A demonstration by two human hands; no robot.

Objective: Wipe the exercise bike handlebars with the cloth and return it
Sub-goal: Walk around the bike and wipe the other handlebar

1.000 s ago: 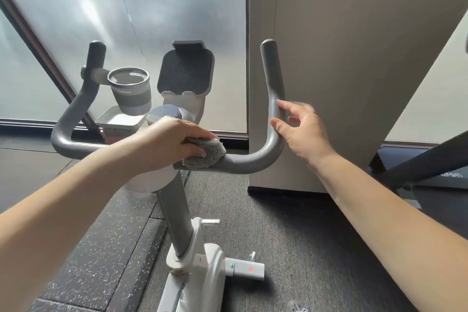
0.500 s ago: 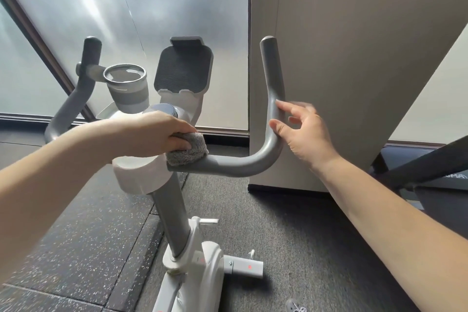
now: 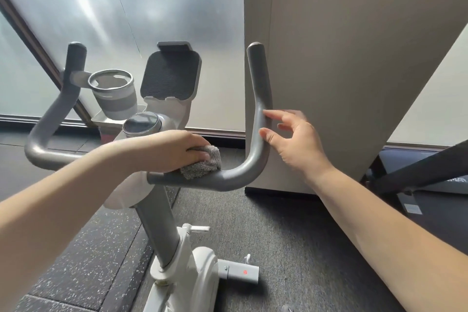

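Note:
The grey handlebars (image 3: 255,154) of the exercise bike curve up on both sides of a white centre post. My left hand (image 3: 172,151) presses a bunched grey cloth (image 3: 202,163) onto the horizontal part of the right bar, just left of its bend. My right hand (image 3: 296,142) rests against the upright part of the right bar, thumb and fingertips touching it, fingers spread and not wrapped around it. The left bar (image 3: 50,119) is bare.
A grey cup holder (image 3: 114,94), a black tablet rest (image 3: 169,73) and a round display (image 3: 141,124) sit between the bars. A beige pillar (image 3: 342,71) stands close behind the right bar. Another machine's dark frame (image 3: 425,167) is at the right. Frosted glass is behind.
My left hand slid the cloth left along the bar toward the post, then back right toward the bend. My right hand stayed on the upright part of the bar.

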